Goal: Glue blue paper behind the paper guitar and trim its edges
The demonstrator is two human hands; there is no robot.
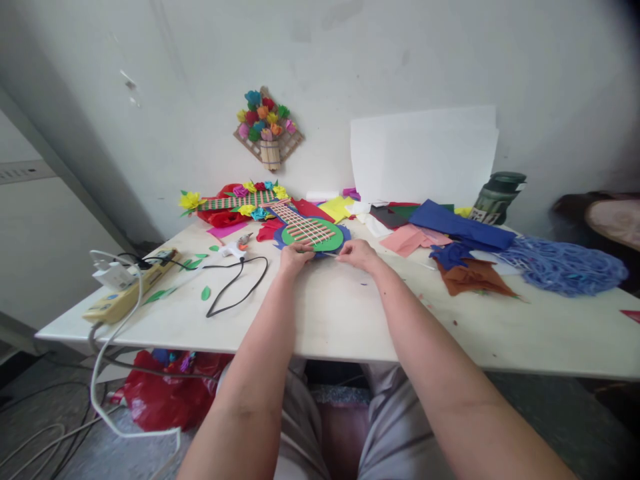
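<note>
A guitar-shaped paper craft (pixel 343 235) lies on the table in front of me, with a green oval body, a blue ruffled edge and thin wooden sticks laid crosswise. My left hand (pixel 297 257) grips the lower left edge of the craft, fingers bent. At its lower right edge, my right hand (pixel 357 256) pinches the end of a thin whitish strip (pixel 329 254), which runs along the edge towards the left hand. Whether the left fingers also touch this strip I cannot tell. A white glue gun (pixel 233 250) with an orange nozzle lies left of the craft.
Behind the craft rests another stick craft with paper flowers (pixel 245 201). Left are a power strip (pixel 131 293), a black cord (pixel 220 312) and green paper leaves (pixel 205 293). Right are coloured papers (pixel 460 223), blue shredded fibre (pixel 565 267) and a green bottle (pixel 499 197).
</note>
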